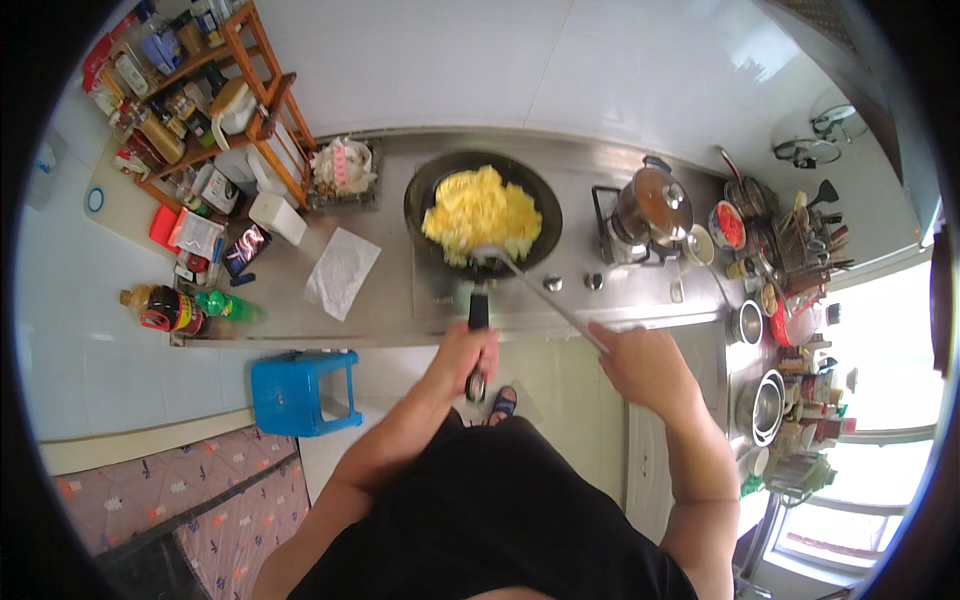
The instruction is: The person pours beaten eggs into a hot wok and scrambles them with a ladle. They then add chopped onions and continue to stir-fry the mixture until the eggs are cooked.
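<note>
Yellow scrambled egg (484,210) with paler bits at its near edge fills much of a dark frying pan (551,202) on the stove. My left hand (466,358) is closed around the pan's black handle, between the counter edge and my body. My right hand (646,366) grips the long metal handle of a spatula or ladle (551,300). Its head lies in the pan at the near rim, against the egg, and is slightly blurred.
A lidded steel pot (652,206) stands on the right burner, with bowls beside it. Left are a white paper sheet (343,274), a phone (246,249), bottles (229,306) and a wooden spice rack (281,105). A blue plastic stool (289,394) stands on the floor.
</note>
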Demonstrator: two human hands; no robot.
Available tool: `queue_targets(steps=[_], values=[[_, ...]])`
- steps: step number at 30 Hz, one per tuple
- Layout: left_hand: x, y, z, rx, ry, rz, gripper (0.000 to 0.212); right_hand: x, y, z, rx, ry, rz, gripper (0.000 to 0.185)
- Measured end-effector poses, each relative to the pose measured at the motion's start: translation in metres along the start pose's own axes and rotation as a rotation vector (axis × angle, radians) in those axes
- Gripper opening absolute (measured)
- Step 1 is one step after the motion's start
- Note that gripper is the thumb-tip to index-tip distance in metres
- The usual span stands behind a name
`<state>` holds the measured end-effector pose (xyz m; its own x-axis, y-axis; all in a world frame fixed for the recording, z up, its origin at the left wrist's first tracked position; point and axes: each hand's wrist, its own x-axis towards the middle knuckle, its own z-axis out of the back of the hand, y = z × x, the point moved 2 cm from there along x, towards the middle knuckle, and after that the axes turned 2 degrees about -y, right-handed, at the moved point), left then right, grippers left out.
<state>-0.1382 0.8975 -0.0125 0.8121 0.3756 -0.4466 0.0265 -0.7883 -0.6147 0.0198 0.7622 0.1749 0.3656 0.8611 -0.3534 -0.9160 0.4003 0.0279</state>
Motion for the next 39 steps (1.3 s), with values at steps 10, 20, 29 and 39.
queue_targets(steps=[10,20,29,39], values=[[0.013,-0.047,-0.042,-0.064,-0.127,0.038,0.019,0.084,0.004,-0.033,0.054,-0.351,0.104,0.032],[0.022,-0.034,-0.047,-0.115,0.046,0.06,0.027,-0.025,-0.022,0.022,-0.027,-0.28,0.085,0.043],[0.031,0.003,-0.003,-0.129,-0.013,0.125,0.017,0.015,-0.035,-0.021,0.37,-0.392,-0.058,0.043],[0.037,0.023,0.019,-0.1,-0.001,0.162,0.019,0.033,-0.03,-0.052,0.201,-0.24,-0.043,0.044]])
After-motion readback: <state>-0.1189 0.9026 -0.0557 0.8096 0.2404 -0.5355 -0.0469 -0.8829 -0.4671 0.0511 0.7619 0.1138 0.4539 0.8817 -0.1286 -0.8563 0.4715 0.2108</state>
